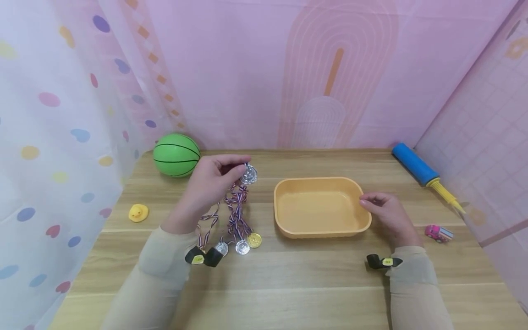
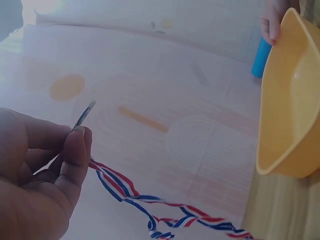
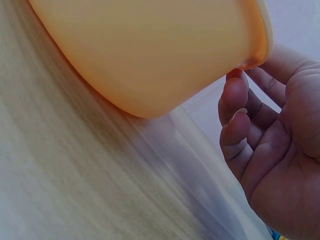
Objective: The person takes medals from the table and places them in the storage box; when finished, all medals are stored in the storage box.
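Observation:
My left hand [image 1: 208,181] pinches a silver medal [image 1: 249,174] between thumb and fingers, above the table. In the left wrist view the medal [image 2: 85,114] is seen edge-on, and its red, white and blue ribbon [image 2: 117,182] hangs down. Below the hand lie tangled striped ribbons [image 1: 236,217], with a gold medal [image 1: 254,240] and silver medals [image 1: 242,247] at their near ends. My right hand [image 1: 391,217] holds the right rim of a yellow plastic basin [image 1: 319,233]. The right wrist view has its fingers [image 3: 235,95] at the rim; part of the grip is hidden.
A green ball [image 1: 176,155] sits at the back left, with a yellow rubber duck [image 1: 138,212] nearer. At the right lie a blue and yellow hand pump [image 1: 416,164] and a pink toy car [image 1: 439,233]. A pink curtain [image 1: 231,78] hangs behind the wooden table [image 1: 305,298].

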`<state>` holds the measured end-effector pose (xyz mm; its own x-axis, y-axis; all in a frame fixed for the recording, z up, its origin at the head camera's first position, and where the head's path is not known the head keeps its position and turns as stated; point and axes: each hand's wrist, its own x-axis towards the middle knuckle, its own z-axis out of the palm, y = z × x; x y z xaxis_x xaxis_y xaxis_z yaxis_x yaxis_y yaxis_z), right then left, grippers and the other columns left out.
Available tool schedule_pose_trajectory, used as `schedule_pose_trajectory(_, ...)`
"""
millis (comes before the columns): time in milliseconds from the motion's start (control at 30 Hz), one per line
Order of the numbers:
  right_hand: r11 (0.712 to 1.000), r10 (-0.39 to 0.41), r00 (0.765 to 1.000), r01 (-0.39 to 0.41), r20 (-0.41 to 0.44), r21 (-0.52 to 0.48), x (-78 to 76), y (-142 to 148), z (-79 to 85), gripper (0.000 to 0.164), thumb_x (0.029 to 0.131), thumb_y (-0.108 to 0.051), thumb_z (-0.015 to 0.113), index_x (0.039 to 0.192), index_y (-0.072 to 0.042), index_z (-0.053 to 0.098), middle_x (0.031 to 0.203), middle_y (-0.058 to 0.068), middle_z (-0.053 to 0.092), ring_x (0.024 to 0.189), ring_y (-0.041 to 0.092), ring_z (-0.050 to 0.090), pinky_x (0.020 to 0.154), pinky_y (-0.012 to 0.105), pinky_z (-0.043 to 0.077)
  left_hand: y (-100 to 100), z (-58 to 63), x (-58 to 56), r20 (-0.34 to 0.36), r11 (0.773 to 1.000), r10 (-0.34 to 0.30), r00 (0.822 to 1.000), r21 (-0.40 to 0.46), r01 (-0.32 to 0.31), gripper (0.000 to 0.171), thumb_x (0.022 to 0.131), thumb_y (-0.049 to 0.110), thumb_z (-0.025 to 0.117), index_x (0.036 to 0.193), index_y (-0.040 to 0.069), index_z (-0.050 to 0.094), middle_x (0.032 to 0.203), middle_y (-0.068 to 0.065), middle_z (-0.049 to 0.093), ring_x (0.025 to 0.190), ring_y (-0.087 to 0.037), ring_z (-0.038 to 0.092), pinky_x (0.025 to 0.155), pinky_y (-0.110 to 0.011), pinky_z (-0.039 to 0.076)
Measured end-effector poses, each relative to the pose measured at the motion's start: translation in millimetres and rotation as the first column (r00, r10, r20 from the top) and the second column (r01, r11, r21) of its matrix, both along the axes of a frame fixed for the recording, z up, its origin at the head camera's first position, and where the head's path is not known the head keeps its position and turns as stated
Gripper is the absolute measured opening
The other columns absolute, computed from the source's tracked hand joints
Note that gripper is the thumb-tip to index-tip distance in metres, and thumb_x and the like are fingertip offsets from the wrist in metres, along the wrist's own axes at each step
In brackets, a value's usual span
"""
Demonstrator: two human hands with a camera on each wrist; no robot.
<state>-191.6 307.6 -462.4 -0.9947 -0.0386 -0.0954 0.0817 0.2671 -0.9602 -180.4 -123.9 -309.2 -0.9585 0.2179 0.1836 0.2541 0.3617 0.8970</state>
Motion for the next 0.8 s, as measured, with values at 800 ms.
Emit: schedule_pose_trajectory(800, 0.994, -0.015, 1.0, 0.016, 0.009, -0.11, -5.0, -0.7, -5.1, 0.032, 0.088, -0.022, 0.072, 0.108, 0.003, 0.066, 0.093, -0.004, 0.066, 0.089, 0.012, 0.058, 0.074, 0.022, 0.052, 79.6, 75.6, -28.0, -0.194, 0.917, -0.263, 0.945, 0.254, 0.307, 0.023, 0.091, 0.001, 0.063, 0.114, -0.003, 0.067, 0.102, -0.012, 0.071, 0.068, -0.017, 0.062, 0.064, -0.026, 0.054)
